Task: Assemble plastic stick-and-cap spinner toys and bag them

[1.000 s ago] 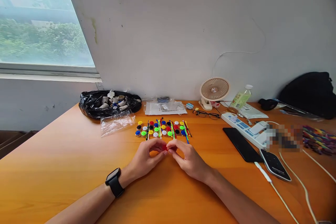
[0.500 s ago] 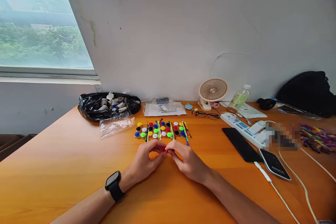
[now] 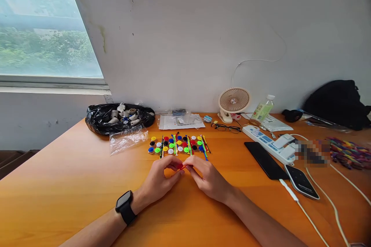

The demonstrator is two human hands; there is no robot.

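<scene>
Clearly no writing reads; left hand point(image 3: 162, 175) and right hand point(image 3: 207, 177) pinch a red piece point(image 3: 181, 166).

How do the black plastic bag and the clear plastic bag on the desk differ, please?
The black plastic bag is opaque, bulging and open, with small spools showing inside; the clear plastic bag is see-through and lies flat, seemingly empty. The black plastic bag sits against the wall; the clear plastic bag lies in front of it. Both are crinkled and rest on the orange desk.
</scene>
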